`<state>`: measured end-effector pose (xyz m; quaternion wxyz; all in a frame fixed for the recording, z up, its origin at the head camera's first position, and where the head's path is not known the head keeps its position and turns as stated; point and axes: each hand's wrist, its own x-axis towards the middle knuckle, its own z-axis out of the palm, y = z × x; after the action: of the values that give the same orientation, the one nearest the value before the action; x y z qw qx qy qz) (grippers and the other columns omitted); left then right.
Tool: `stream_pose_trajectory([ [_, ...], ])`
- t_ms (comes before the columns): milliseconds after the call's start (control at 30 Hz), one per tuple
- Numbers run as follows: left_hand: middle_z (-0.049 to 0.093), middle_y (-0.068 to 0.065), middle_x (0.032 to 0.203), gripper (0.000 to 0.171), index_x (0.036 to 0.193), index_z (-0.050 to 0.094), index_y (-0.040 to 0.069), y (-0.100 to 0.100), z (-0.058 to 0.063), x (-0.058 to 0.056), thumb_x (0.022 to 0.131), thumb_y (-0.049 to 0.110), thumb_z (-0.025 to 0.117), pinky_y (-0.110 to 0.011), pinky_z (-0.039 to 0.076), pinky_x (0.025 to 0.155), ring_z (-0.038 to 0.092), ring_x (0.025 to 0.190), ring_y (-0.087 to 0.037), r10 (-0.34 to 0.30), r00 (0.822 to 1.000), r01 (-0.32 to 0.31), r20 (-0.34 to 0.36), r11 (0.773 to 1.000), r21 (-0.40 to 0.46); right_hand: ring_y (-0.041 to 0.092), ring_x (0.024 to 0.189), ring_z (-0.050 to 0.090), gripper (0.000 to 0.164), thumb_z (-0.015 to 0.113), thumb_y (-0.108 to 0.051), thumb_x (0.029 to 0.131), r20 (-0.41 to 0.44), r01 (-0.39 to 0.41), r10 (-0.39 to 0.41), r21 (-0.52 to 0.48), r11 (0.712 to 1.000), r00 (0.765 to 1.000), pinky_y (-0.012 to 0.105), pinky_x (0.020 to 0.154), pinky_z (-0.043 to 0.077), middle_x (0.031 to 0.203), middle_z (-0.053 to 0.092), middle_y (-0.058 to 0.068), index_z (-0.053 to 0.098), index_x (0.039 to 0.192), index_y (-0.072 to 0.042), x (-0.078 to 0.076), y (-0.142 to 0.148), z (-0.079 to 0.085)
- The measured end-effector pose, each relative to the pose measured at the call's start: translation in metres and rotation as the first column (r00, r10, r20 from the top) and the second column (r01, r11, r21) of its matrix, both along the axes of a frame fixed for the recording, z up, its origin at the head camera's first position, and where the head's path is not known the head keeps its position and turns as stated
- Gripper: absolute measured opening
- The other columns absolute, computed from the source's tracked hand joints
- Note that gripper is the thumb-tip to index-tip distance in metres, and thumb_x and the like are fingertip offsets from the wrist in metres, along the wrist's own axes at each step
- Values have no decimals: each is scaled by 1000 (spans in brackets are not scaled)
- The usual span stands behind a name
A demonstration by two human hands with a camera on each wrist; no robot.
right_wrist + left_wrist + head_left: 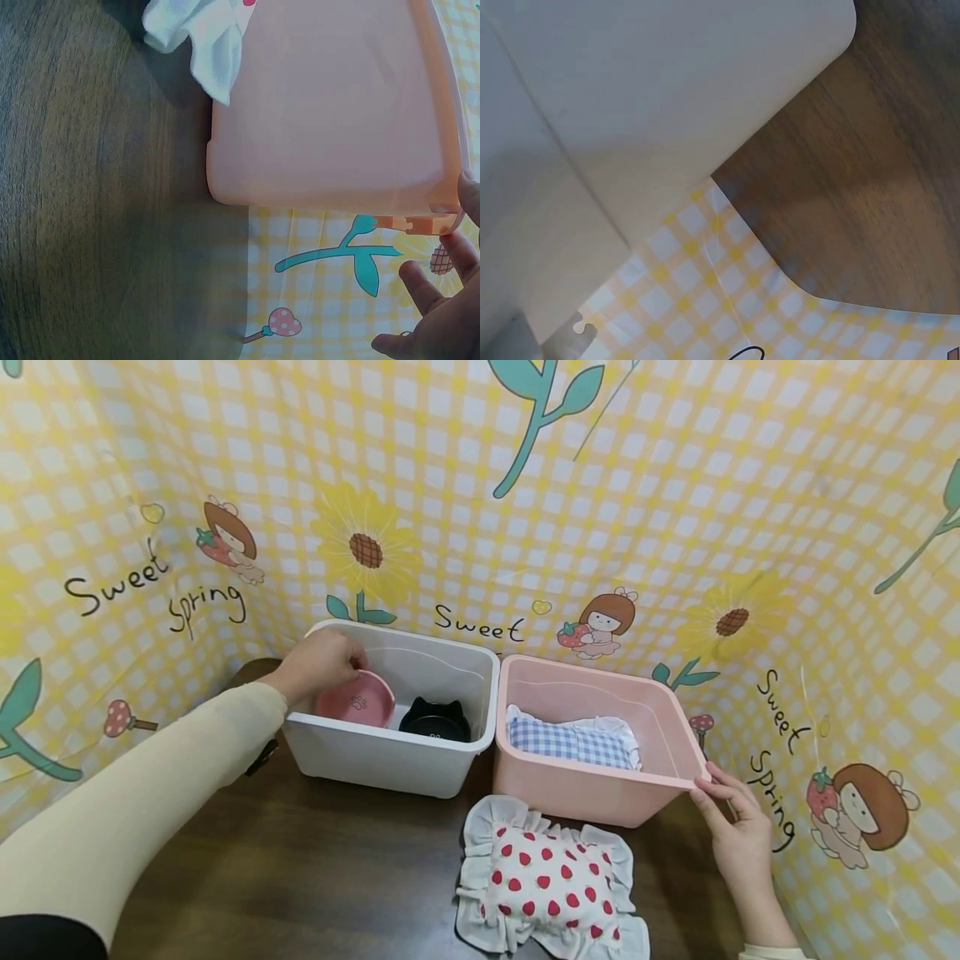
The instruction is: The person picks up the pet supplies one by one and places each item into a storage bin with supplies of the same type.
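Observation:
In the head view my left hand (318,662) reaches over the left end of a white bin (390,762) and pinches the upper edge of a pink bowl (371,696) with a paw print. The bowl stands tilted inside the bin. Beside it lies a black cat-eared bowl (437,720). My right hand (738,831) grips the right front corner of a pink bin's rim (592,768), thumb and fingers on either side, as the right wrist view also shows. A blue gingham cushion (570,742) lies in that bin. The left wrist view has only the white bin's outer wall (667,90).
A ruffled cushion with strawberries (551,881) rests on the dark wooden table (322,868), in front of the pink bin. The two bins stand side by side against a yellow checked cloth (450,527), which rises behind and at both sides.

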<state>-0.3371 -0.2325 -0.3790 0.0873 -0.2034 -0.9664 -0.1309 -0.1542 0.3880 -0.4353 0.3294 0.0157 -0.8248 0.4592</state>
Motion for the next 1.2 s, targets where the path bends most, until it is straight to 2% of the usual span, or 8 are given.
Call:
stream_pose_trajectory([
  [300,75,3,81,5,82,80,16,-1,0,1,86,14,78,-43,55,78,66,77,-17,-18,1000,17,-24,999,-31,-1,123,56,18,75,4,89,10,3,-3,-6,1000,1000,8,104,38,133,68,13,75,107,6,0,0,-1],
  [533,75,1,83,4,85,79,14,-1,1,2,87,14,77,-44,54,79,64,78,-19,-5,1000,6,10,1000,-28,-1,123,56,17,74,4,90,20,-6,7,-29,1000,1000,8,105,38,134,67,9,74,107,8,2,-1,0],
  [700,76,-5,95,11,97,78,8,-2,3,2,87,10,74,-48,54,86,67,91,-24,4,998,-7,57,999,52,0,122,57,17,76,3,88,12,-9,9,-22,1000,1000,9,104,39,132,68,11,76,105,6,1,0,0],
  [867,76,-7,101,17,105,77,5,-2,5,2,89,10,76,-48,54,90,68,99,-26,-23,996,11,90,991,137,0,123,57,18,76,3,89,24,-1,1,-19,1000,1000,9,104,39,133,68,12,76,106,6,1,1,-1],
  [1000,76,-6,103,20,107,77,6,-1,9,7,89,13,78,-47,55,90,68,103,-26,-27,994,4,105,978,209,-1,123,57,18,76,3,89,38,5,-4,-17,1000,999,9,104,38,133,67,12,75,107,6,0,1,-2],
  [1200,75,-10,109,24,111,76,6,-1,23,16,91,18,78,-51,53,95,67,110,-31,-64,990,22,128,952,305,0,124,56,20,77,0,89,56,8,-6,-26,1000,998,10,105,38,134,67,11,76,108,4,0,1,3],
])
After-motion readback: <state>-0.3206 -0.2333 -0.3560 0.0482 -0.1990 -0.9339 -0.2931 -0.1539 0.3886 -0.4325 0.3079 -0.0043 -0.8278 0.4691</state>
